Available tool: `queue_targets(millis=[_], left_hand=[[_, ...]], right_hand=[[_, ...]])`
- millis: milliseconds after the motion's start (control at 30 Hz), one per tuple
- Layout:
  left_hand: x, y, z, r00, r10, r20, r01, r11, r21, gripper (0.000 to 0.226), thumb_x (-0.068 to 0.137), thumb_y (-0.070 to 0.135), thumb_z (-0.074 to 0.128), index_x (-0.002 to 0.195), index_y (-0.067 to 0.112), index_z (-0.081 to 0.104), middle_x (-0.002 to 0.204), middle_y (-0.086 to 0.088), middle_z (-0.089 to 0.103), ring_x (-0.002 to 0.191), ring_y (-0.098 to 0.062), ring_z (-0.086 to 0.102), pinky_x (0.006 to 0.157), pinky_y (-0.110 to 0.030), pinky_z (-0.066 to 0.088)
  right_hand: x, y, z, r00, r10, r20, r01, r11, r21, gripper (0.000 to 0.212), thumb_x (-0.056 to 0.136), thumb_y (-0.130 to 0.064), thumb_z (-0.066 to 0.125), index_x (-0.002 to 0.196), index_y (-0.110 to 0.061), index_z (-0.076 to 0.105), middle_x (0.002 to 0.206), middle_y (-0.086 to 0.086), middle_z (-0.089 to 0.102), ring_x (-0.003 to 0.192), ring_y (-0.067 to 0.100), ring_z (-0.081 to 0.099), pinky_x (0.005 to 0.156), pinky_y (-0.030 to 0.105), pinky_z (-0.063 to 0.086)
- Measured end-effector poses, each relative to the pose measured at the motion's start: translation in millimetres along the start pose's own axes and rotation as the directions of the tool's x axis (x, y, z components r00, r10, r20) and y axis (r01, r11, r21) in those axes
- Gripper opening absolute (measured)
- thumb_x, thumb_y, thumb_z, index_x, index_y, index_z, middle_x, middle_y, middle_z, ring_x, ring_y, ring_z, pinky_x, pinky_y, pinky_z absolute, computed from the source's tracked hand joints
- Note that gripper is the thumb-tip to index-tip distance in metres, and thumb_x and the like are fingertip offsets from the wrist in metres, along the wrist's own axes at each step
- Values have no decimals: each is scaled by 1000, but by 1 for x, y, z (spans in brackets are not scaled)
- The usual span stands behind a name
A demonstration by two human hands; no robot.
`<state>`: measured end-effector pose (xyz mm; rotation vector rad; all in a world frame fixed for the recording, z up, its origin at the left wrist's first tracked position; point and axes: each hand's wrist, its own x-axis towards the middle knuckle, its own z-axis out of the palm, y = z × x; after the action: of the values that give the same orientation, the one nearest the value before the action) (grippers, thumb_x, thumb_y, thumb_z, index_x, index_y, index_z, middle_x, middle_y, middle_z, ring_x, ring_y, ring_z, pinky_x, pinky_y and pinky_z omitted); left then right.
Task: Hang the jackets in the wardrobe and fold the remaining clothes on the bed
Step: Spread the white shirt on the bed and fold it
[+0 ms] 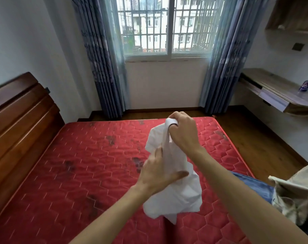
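Observation:
A crumpled white garment [176, 194] hangs in the air above the red quilted mattress [79, 164]. My right hand [183, 132] grips its top end, lifted over the bed's far half. My left hand [158, 173] holds the cloth lower down, thumb across its front and fingers behind it. The garment's lowest corner dangles close to the mattress. At the bed's right edge lie a blue denim piece [255, 187] and a beige garment [294, 192], partly cut off by the frame. No wardrobe is in view.
A dark wooden headboard [21, 124] runs along the left. Blue curtains [104, 67] flank a barred window [167, 27] straight ahead. A wall-mounted wooden desk [280, 95] with a small blue packet [305, 86] stands at the right, wooden floor between it and the bed.

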<state>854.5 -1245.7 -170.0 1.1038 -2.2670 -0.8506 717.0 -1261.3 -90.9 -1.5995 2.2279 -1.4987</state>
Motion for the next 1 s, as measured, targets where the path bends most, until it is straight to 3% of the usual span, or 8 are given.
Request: queue_targets(millis=[167,333,433,500,567,700,867,1000], left_hand=[[14,-28,12,985,13,-170,8,992,122,26,96,29,59,112,8,63,119,-10,63,110,-32,62,90,-42,53],[17,-30,2,947,-62,-314,69,998,12,53,104,48,35,144,14,44,150,-12,42,135,-28,45,109,-45,43],[7,-25,7,994,-6,-112,-11,988,-155,87,85,78,47,152,26,29,145,3,44,124,-14,51,103,-39,48],[3,-26,18,999,-37,-2,36,971,-238,107,69,79,66,153,31,22,139,8,51,116,-11,56,95,-36,54],[5,-30,27,997,-65,-37,53,966,-254,92,75,60,76,147,21,35,117,4,67,96,-13,68,78,-35,60],[16,-35,15,966,-63,-251,-14,956,-292,16,94,8,63,109,9,63,81,2,70,64,-8,65,58,-37,56],[28,-49,-47,947,-179,-268,33,880,-473,25,95,10,64,120,9,64,106,-4,72,97,-22,70,82,-39,60],[16,-39,-88,939,-92,-332,-30,939,-344,18,99,19,59,113,11,69,95,2,72,90,-18,69,79,-36,59]], right_hand=[[8,2,-22,998,-52,-45,43,985,-167,40,67,-16,37,85,-12,72,91,-3,68,95,21,49,73,33,44],[19,9,-43,997,-14,-73,1,984,-179,31,79,-10,43,89,-6,72,95,5,66,95,23,55,77,38,53],[23,2,-49,998,14,-64,-23,991,-130,26,77,-13,43,84,-10,68,74,1,64,75,22,61,66,39,56],[23,-4,-53,997,38,-61,-44,995,-94,23,78,-10,45,83,-10,67,66,-1,60,65,18,60,58,34,54],[21,-9,-58,996,53,-74,-58,996,-74,21,80,-7,47,87,-9,67,65,-3,59,62,12,58,54,28,47],[16,0,-82,998,66,-23,-69,984,-164,21,86,-9,51,99,-10,67,78,0,63,67,5,55,53,8,37],[-8,30,-111,955,193,226,-146,967,-207,9,82,-16,66,89,-10,64,74,-2,63,63,9,57,50,9,40],[-36,36,-113,870,265,416,-291,957,-2,12,82,-12,72,91,-8,64,77,10,65,56,12,58,47,23,47]])
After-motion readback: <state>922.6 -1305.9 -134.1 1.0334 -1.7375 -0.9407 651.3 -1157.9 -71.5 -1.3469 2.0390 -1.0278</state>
